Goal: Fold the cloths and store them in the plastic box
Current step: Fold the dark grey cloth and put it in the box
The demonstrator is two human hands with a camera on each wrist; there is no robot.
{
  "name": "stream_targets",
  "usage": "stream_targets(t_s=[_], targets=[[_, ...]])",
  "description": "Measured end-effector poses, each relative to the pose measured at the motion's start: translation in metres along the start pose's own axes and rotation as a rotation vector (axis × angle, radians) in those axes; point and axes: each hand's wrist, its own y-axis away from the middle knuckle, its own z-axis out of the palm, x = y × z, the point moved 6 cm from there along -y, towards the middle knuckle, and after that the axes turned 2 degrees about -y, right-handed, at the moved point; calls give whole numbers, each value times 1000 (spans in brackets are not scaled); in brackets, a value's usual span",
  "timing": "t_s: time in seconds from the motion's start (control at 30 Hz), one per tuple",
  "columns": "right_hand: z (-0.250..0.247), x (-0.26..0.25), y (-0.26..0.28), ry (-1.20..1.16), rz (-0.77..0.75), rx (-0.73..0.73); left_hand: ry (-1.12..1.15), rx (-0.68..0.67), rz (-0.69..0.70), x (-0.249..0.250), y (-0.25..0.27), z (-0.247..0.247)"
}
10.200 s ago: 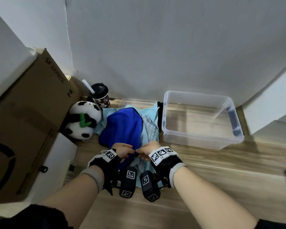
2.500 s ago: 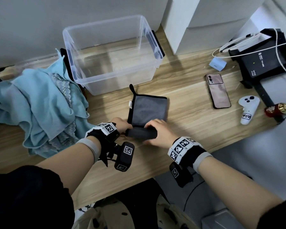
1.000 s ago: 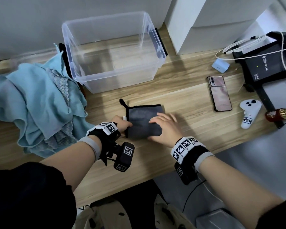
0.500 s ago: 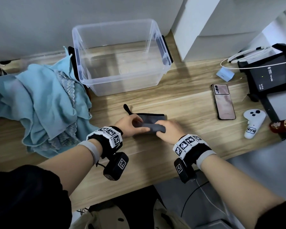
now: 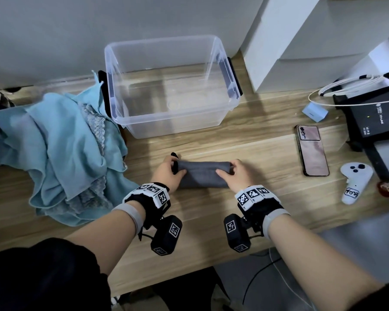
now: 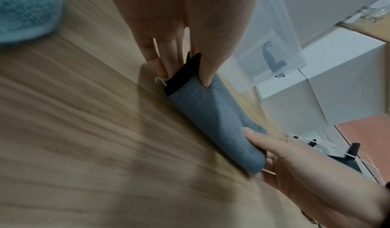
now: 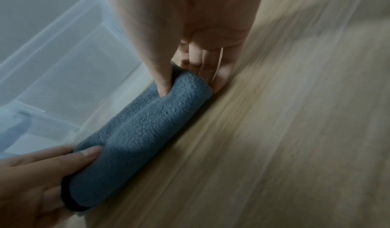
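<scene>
A small grey cloth (image 5: pixel 203 175) with a black edge lies folded into a narrow strip on the wooden table (image 5: pixel 256 198), in front of the clear plastic box (image 5: pixel 171 86). My left hand (image 5: pixel 167 172) pinches its left end (image 6: pixel 183 79), thumb on top and fingers beneath. My right hand (image 5: pixel 234 173) pinches its right end (image 7: pixel 185 88) the same way. The wrist views show the cloth (image 6: pixel 215 123) doubled over, its fold facing me. Nothing is inside the box. A heap of light blue cloths (image 5: pixel 63 153) lies to the left.
A phone (image 5: pixel 311 150), a white controller (image 5: pixel 355 180), a small blue block (image 5: pixel 314 111) and a black device with white cables (image 5: pixel 373 117) sit to the right. White furniture (image 5: pixel 301 41) stands behind them. The table's front edge is close to my wrists.
The grey cloth went from a flat folded square to a narrower strip. Both hands shifted outward to its two ends and now pinch them.
</scene>
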Motion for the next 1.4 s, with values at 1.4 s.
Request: stream_targets(t_s=[1.4], targets=[[-107,-256,-41,-693,-240,-42,768,-247,-5,172,-51,-136]])
